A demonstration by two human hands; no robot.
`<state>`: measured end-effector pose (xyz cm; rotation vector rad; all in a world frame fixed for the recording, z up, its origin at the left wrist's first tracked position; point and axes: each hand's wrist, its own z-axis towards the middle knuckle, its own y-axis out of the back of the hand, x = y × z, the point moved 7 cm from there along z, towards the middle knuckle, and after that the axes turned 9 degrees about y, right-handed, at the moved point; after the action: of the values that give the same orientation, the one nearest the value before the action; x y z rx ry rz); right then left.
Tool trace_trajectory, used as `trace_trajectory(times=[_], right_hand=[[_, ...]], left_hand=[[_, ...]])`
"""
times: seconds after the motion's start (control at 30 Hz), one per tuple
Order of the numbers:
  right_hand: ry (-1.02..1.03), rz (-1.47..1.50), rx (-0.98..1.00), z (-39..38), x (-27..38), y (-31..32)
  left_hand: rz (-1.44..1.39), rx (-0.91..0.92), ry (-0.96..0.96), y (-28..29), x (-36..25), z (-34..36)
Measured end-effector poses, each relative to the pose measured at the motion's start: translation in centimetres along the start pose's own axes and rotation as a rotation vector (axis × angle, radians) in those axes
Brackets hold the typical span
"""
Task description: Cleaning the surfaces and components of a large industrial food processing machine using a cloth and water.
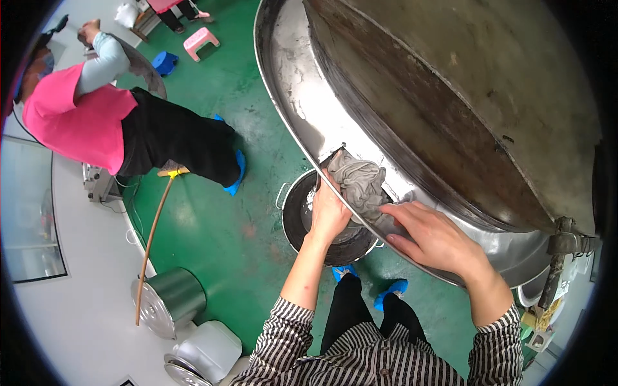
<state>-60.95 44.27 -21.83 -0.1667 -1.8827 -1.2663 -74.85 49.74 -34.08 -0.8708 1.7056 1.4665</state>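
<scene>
Cloth, grey and bunched, at the rim of a steel trough.
Grey cloth (pixel 362 182) lies crumpled inside the curved trough (pixel 297 96), above a two-handled pot (pixel 295 215) on the green floor (pixel 222 257). Right hand (pixel 438 238) loosely spread, thumb apart from forefinger, fingertips touching the cloth's near edge. Left hand (pixel 330 209) at the rim beside the cloth; fingers partly hidden, grip cannot be told.

I read a production kitchen or processing workshop: huge steel vessel (pixel 297 103) right, stockpot (pixel 177 297) near left, green floor (pixel 206 238), blue shoe covers (pixel 390 297).
</scene>
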Motion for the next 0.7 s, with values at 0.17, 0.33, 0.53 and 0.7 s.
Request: trace_trajectory(times=[0.17,0.33,0.53,0.7], right_hand=[[0.070,-0.153,-0.071,0.8,1.4,1.0],[-0.020,-0.040,-0.269,0.0,-0.3,3.4],[-0.019,-0.071,-0.195,-0.8,-1.2,2.7],[0.027,-0.176,-0.222,-1.3,-1.3,2.6]], left_hand=[[0.047,0.072,-0.164,0.0,-0.4,-0.7],[0.200,0.138,-0.409,0.4,-1.1,-2.0],[-0.490,-0.093,0.088,-0.4,4.9,-3.5],[-0.373,0.170,-0.291,-1.8,1.2,-2.8]])
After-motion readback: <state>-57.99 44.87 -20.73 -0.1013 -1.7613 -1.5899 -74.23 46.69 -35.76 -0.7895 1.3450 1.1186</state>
